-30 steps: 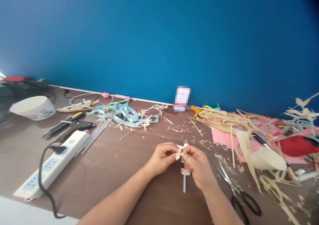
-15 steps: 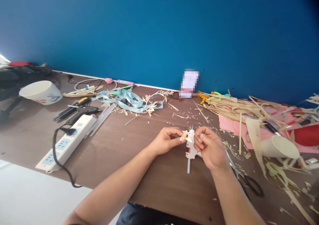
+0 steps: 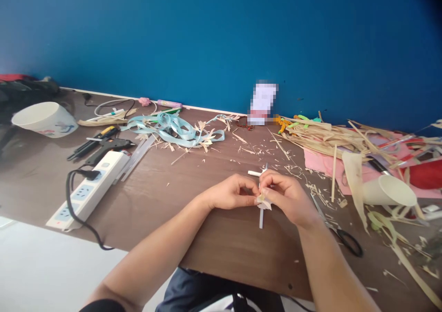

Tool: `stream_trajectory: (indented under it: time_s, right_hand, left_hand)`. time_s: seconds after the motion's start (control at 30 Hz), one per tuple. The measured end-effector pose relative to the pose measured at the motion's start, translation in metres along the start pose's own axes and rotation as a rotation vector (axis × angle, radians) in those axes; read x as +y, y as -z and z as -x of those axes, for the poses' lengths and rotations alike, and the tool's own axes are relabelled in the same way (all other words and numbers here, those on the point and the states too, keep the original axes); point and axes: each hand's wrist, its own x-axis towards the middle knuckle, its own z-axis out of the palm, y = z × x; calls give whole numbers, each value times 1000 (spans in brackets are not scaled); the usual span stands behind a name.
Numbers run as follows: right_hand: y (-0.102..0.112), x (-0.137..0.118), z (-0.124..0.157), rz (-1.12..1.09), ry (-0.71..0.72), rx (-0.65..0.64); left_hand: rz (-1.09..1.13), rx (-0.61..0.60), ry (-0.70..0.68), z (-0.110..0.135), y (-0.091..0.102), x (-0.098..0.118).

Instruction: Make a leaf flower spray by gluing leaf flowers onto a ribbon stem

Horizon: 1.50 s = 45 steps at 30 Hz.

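Note:
My left hand [image 3: 238, 192] and my right hand [image 3: 285, 194] meet low over the table. Fingers and thumbs of both pinch a small pale piece, apparently corn husk [image 3: 265, 204], with petal-like pointed edges. Beneath and behind my fingers is a white glue gun, mostly hidden; its translucent glue stick [image 3: 261, 217] pokes out toward me. Past my fingertips a short white rod [image 3: 254, 173] shows, its far end covered by my right hand. Scissors [image 3: 349, 243] lie partly behind my right forearm.
On the left are a power strip [image 3: 88, 192], a black glue gun [image 3: 107, 150], clear glue sticks [image 3: 140, 155] and a white bowl [image 3: 44, 119]. Light-blue ribbon [image 3: 176, 130] lies further back. Husk strips [image 3: 328, 141], a paper cup [image 3: 390, 191] and scraps crowd the right.
My right hand has moved left to join my left hand at the pale piece, covering more of the white glue gun. The white rod now shows. The view has tilted down slightly.

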Motion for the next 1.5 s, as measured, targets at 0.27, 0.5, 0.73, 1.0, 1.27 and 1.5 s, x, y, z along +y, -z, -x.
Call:
stream_trajectory:
  time_s: [0.27,0.5,0.73,1.0,1.27,1.5]
  right_hand:
    - [-7,2,1,-109,-117,18]
    - [-10,3,2,-236,-233,54]
    - [-11,7,0,-252,-270,98]
    - [-12,8,0,-225,-279,63]
    - [-14,12,0,-122,-246,146]
    - [-11,9,2,-177,-252,48]
  left_hand:
    - [2,-64,35,2,0,6]
    - [12,-50,49,2,-1,4]
    - [-57,-27,23,1,1,4]
    - [-22,-49,70,1,1,1]
    - [-76,3,3,0,0,-1]
    - [-61,-12,-1,0,-1,1]
